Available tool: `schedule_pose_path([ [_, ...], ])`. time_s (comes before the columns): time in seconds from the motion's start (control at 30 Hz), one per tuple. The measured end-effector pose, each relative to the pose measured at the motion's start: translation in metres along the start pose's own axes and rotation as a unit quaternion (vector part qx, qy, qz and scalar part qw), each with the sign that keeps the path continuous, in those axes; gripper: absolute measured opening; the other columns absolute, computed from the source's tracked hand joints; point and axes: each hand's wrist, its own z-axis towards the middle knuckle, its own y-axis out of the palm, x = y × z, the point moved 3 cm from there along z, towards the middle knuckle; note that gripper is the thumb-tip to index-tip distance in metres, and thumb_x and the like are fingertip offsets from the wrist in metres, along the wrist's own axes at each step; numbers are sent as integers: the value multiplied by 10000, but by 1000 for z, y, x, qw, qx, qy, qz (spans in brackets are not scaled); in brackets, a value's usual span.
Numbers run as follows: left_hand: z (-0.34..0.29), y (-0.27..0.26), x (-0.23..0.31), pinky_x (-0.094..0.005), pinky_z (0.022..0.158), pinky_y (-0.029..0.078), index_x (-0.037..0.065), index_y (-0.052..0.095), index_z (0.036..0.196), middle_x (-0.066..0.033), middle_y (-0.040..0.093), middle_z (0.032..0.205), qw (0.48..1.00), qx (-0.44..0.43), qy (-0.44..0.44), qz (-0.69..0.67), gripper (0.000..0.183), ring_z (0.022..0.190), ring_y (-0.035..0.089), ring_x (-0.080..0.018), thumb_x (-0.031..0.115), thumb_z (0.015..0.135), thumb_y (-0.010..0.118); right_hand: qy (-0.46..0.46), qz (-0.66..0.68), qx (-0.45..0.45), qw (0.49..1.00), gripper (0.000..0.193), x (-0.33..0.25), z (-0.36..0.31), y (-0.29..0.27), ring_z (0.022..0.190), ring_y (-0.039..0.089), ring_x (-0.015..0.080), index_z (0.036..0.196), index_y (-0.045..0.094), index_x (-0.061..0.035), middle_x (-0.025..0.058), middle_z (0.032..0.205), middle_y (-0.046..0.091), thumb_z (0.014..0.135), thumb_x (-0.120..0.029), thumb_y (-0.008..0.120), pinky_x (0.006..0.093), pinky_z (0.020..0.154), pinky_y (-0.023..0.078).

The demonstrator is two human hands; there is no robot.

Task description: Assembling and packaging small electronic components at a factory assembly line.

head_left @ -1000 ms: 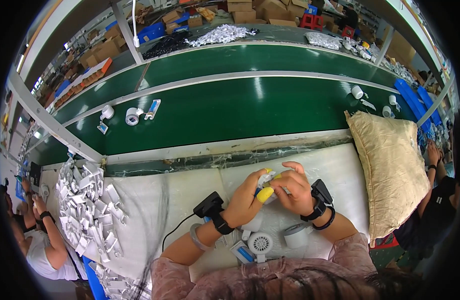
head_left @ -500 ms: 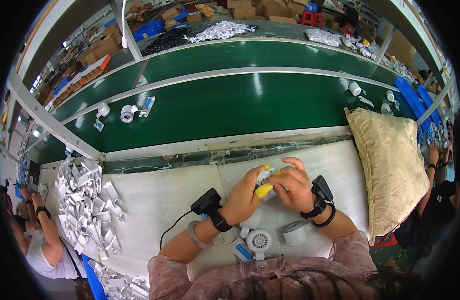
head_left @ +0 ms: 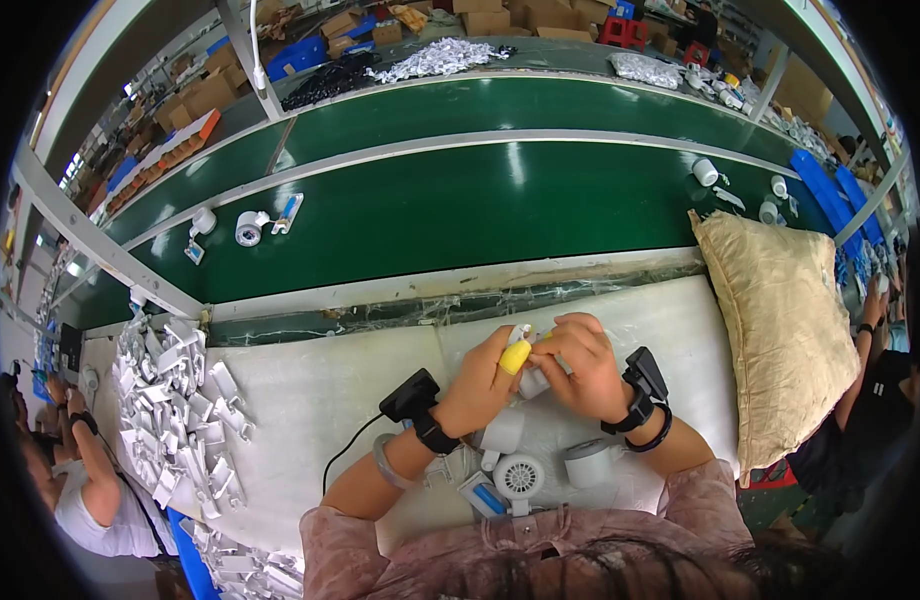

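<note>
Above the padded bench, my left hand (head_left: 483, 388) pinches a small white plastic part (head_left: 533, 383), with yellow covers on its fingertips. My right hand (head_left: 587, 372) meets it from the other side, its thumb and fingers closed together at the same part. The fingers hide most of this part, so its full shape cannot be made out. Just below the hands lie a white round-grilled fan unit (head_left: 518, 477), a white cylindrical housing (head_left: 588, 466) and a white piece with a blue strip (head_left: 483, 494). Another white rounded housing (head_left: 503, 434) sits partly behind my left wrist.
A heap of white plastic parts (head_left: 180, 410) covers the bench's left side. A large tan sack (head_left: 775, 340) stands at the right. Beyond the bench runs a green conveyor belt (head_left: 430, 215) carrying white assemblies (head_left: 249, 228). Other people work at both sides.
My hands have drawn closer together around the part, and the right fingers have curled in. The assemblies on the belt have shifted slightly to the left.
</note>
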Motion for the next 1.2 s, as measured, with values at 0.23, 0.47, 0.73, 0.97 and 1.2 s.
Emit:
schedule_pose_path([
  [0.23,19,-65,-45,-287,654,534,1,469,1251,-105,615,1008,945,216,-28,-243,435,792,619,-151,362,1018,403,53,-3,-20,998,154,12,3,-5,770,610,300,928,624,-51,103,847,638,789,-57,690,388,721,464],
  [0.47,13,-128,-60,-357,1135,198,-18,317,1413,-207,314,1458,873,448,135,140,550,1372,277,-317,97,929,552,62,72,-198,976,164,6,1,-2,812,616,284,935,630,-55,87,865,648,787,-70,700,376,728,468],
  [0.73,22,-93,-50,-307,913,441,79,542,1209,-148,395,1387,947,294,113,60,357,1173,483,-242,-12,864,570,-90,155,-284,942,222,-58,12,25,947,592,275,984,629,-94,67,919,625,797,-190,701,387,881,422],
  [0.97,29,-81,-55,-290,755,494,17,571,1123,-130,590,1131,978,194,76,28,275,888,605,-213,-33,854,545,-116,-125,-449,877,235,-75,7,70,796,608,238,739,679,-86,77,790,646,731,-318,716,384,831,402],
  [1.2,22,-65,-42,-260,854,474,-10,573,1190,-44,630,1027,998,-16,50,44,262,942,592,-113,96,951,558,-79,-131,-449,880,112,-49,-8,79,735,645,251,699,670,-92,89,785,658,678,-202,663,395,716,434],
])
